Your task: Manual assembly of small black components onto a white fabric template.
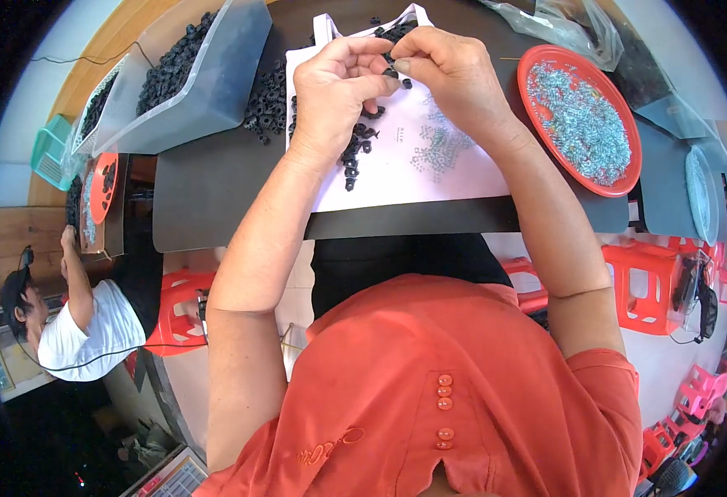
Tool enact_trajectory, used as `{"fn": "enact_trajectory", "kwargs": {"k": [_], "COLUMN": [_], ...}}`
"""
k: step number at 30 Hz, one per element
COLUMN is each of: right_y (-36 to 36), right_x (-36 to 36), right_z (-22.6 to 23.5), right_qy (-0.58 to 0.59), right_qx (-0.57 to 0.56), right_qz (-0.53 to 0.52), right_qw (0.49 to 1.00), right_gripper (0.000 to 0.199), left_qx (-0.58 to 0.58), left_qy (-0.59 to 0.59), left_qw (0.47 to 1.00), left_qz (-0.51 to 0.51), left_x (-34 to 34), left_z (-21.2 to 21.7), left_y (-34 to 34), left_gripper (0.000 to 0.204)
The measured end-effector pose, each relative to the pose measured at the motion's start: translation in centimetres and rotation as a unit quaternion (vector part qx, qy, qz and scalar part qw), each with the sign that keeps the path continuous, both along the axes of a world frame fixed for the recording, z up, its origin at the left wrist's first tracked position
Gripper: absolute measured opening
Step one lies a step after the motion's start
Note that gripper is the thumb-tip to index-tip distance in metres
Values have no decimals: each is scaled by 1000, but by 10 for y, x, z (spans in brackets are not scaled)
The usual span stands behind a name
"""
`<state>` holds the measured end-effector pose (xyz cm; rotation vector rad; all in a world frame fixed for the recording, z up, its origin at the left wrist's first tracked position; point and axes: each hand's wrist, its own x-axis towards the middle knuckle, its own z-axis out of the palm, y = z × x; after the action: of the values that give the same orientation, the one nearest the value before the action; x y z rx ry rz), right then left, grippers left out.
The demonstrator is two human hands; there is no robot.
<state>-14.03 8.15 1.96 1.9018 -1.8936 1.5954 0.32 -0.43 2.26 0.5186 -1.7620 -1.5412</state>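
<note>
Bench (206, 195), dark and flat, carries a white bag (471, 180) laid out with its two handles at the far edge. The left hand (334, 87) has its fingers closed on a black piece (391, 74), which sits at the tip of its thumb, above the far part of the bag. The right hand (456, 70) comes in from the other side, thumb and forefinger drawn together just beside that piece; whether they pinch anything, I cannot tell. A second piece (406, 84), also black, shows just below the right thumb; what bears it is unclear.

On the bag, a loose row (351, 160) of black pieces lies beside the left forearm, and clear bits (440, 149) are scattered near the right wrist. A black heap (265, 103) lies on the bench between the bag and a translucent tub (214, 99), itself well filled with black pieces. On the right, a red plate (532, 141) holds many more clear bits, and a crumpled plastic sack (562, 31) lies beyond it. At far left, a person (94, 327) in a white shirt reaches toward another red plate (98, 195). Red stools (643, 269) stand on the floor.
</note>
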Motion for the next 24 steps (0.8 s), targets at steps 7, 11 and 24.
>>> {"fn": "enact_trajectory", "kwargs": {"k": [7, 11, 24], "right_y": [1, 2, -2], "right_x": [5, 7, 15], "right_z": [2, 2, 0], "right_qy": [-52, -108, 72], "right_qx": [-17, 14, -78], "right_qz": [26, 50, 44], "right_qw": [998, 993, 993], "right_gripper": [10, 10, 22], "left_qx": [58, 65, 192], "left_qy": [35, 48, 108], "left_qw": [997, 996, 974], "left_qz": [-22, -23, -47], "left_x": [1, 2, 7], "left_z": [-2, -3, -7], "left_y": [-2, -5, -20], "left_gripper": [36, 35, 33]}}
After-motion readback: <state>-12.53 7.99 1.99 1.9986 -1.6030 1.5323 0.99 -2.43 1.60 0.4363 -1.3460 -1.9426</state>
